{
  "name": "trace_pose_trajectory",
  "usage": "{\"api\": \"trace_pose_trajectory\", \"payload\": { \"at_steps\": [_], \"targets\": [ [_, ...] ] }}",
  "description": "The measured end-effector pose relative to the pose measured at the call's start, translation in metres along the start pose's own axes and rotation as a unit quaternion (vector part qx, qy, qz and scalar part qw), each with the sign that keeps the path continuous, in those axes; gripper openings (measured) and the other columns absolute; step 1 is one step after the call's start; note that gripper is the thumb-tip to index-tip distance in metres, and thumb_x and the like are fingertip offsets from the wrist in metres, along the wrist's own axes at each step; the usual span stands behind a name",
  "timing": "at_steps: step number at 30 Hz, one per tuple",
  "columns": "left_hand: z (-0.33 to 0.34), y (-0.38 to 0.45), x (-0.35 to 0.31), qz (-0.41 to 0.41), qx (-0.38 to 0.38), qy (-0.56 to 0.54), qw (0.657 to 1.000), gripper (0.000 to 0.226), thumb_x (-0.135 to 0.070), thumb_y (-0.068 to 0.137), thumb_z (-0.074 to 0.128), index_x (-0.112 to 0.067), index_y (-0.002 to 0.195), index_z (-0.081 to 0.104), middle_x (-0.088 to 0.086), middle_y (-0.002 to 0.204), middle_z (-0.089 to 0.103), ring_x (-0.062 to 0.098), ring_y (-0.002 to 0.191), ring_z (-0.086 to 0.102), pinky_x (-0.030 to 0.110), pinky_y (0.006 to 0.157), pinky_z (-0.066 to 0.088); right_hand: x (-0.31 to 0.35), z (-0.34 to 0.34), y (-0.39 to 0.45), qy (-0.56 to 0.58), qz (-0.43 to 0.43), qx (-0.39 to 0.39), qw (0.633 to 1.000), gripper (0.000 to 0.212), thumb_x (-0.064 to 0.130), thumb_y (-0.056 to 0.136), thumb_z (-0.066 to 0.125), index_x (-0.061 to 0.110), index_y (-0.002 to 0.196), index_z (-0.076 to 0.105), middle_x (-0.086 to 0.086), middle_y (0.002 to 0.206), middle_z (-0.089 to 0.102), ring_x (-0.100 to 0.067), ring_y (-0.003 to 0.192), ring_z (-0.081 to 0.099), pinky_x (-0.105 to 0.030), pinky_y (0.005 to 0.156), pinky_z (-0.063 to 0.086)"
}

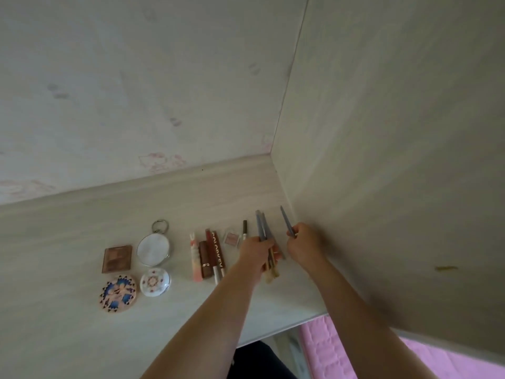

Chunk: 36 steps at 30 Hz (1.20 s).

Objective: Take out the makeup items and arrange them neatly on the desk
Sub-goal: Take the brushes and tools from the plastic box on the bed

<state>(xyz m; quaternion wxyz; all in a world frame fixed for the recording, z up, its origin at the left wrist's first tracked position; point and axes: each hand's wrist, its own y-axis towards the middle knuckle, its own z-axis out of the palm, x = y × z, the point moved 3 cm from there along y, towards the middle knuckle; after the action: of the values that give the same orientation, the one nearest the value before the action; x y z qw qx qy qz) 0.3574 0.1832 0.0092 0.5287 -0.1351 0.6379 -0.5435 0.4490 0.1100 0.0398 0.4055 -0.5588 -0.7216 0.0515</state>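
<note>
In the head view, a pale wood-grain desk (68, 310) fills the lower left of the frame, with a side panel (396, 160) rising on the right. Just right of centre, the left hand (255, 251) is seen with fingers curled around a bundle of brushes (264, 228), grey handles pointing up-frame and pale tips down. Just beside it, the right hand (304, 242) is seen pinching a single grey brush (287, 221) close to the panel. Left of the hands, a row of lipstick tubes (210, 255), a small pink pan (231, 237) and a thin pencil (244, 229) is laid out. Further left lie a brown palette (117, 259), a round mirror (153, 248), a white floral compact (155, 282) and a blue patterned compact (118, 293).
</note>
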Motion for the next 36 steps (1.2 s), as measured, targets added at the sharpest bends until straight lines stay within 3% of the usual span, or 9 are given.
{"api": "trace_pose_trajectory", "payload": {
  "at_steps": [2, 6, 9, 12, 16, 21, 30, 36],
  "targets": [
    [0.004, 0.009, -0.004, -0.015, -0.004, -0.007, 1.0, 0.009, -0.002, 0.096, 0.05, 0.002, 0.095, 0.057, 0.014, 0.07, 0.062, 0.025, 0.059, 0.06, 0.033, 0.055, 0.053, 0.002, -0.002, 0.011, -0.037, 0.009, -0.015, 0.999, 0.021, 0.006, 0.09, 0.05, 0.006, 0.107, 0.062, -0.014, 0.106, 0.066, -0.031, 0.099, 0.062, -0.028, 0.072, 0.045],
    [0.02, 0.023, -0.009, -0.016, -0.018, 0.03, 0.999, 0.007, -0.001, 0.091, 0.054, 0.0, 0.086, 0.059, 0.014, 0.066, 0.066, 0.027, 0.06, 0.066, 0.048, 0.074, 0.057, 0.003, 0.001, 0.025, -0.046, 0.02, -0.011, 0.999, 0.019, 0.005, 0.088, 0.054, 0.006, 0.107, 0.059, -0.014, 0.109, 0.064, -0.029, 0.099, 0.06, -0.025, 0.07, 0.04],
    [0.03, 0.035, -0.011, -0.008, -0.042, 0.058, 0.997, 0.009, 0.0, 0.086, 0.058, 0.005, 0.091, 0.062, 0.026, 0.089, 0.065, 0.037, 0.085, 0.067, 0.054, 0.082, 0.055, 0.002, 0.006, 0.03, -0.046, 0.017, -0.01, 0.999, 0.019, 0.014, 0.086, 0.061, 0.004, 0.102, 0.058, -0.013, 0.103, 0.065, -0.028, 0.094, 0.061, -0.025, 0.069, 0.04],
    [0.034, 0.046, -0.01, -0.026, -0.055, 0.073, 0.995, 0.004, 0.002, 0.082, 0.059, 0.003, 0.078, 0.061, 0.025, 0.086, 0.061, 0.033, 0.08, 0.063, 0.054, 0.081, 0.053, -0.002, 0.01, 0.033, -0.052, 0.016, -0.011, 0.998, 0.015, 0.015, 0.088, 0.059, 0.003, 0.095, 0.057, -0.013, 0.096, 0.065, -0.027, 0.087, 0.061, -0.027, 0.066, 0.04],
    [0.032, 0.05, -0.012, -0.019, -0.082, 0.136, 0.987, 0.017, -0.001, 0.081, 0.059, 0.007, 0.095, 0.064, 0.027, 0.096, 0.067, 0.036, 0.087, 0.067, 0.05, 0.077, 0.058, -0.007, 0.016, 0.036, -0.063, 0.019, 0.006, 0.998, 0.018, 0.018, 0.088, 0.058, 0.002, 0.096, 0.056, -0.015, 0.098, 0.064, -0.026, 0.083, 0.058, -0.028, 0.066, 0.04],
    [0.028, 0.047, -0.015, 0.015, -0.117, 0.278, 0.953, 0.024, -0.015, 0.082, 0.064, 0.001, 0.1, 0.064, 0.02, 0.096, 0.069, 0.034, 0.088, 0.068, 0.039, 0.074, 0.058, -0.011, 0.018, 0.038, -0.075, 0.029, 0.032, 0.996, 0.023, 0.018, 0.089, 0.056, 0.002, 0.105, 0.058, -0.015, 0.106, 0.064, -0.031, 0.098, 0.061, -0.03, 0.074, 0.044],
    [0.027, 0.05, -0.012, 0.017, -0.113, 0.235, 0.965, 0.017, -0.003, 0.08, 0.06, 0.007, 0.093, 0.065, 0.026, 0.093, 0.068, 0.038, 0.084, 0.069, 0.046, 0.073, 0.059, -0.008, 0.017, 0.039, 0.005, 0.046, -0.041, 0.998, 0.023, 0.008, 0.096, 0.041, -0.001, 0.112, 0.055, -0.02, 0.118, 0.061, -0.031, 0.105, 0.059, -0.021, 0.065, 0.031],
    [0.028, 0.045, -0.014, 0.02, -0.088, 0.236, 0.968, 0.016, -0.005, 0.085, 0.055, 0.006, 0.09, 0.066, 0.028, 0.092, 0.069, 0.038, 0.086, 0.069, 0.048, 0.076, 0.058, -0.009, 0.013, 0.033, 0.014, 0.034, -0.026, 0.999, 0.031, 0.005, 0.094, 0.043, 0.002, 0.123, 0.054, -0.017, 0.125, 0.059, -0.03, 0.112, 0.057, -0.018, 0.072, 0.034]
  ]
}}
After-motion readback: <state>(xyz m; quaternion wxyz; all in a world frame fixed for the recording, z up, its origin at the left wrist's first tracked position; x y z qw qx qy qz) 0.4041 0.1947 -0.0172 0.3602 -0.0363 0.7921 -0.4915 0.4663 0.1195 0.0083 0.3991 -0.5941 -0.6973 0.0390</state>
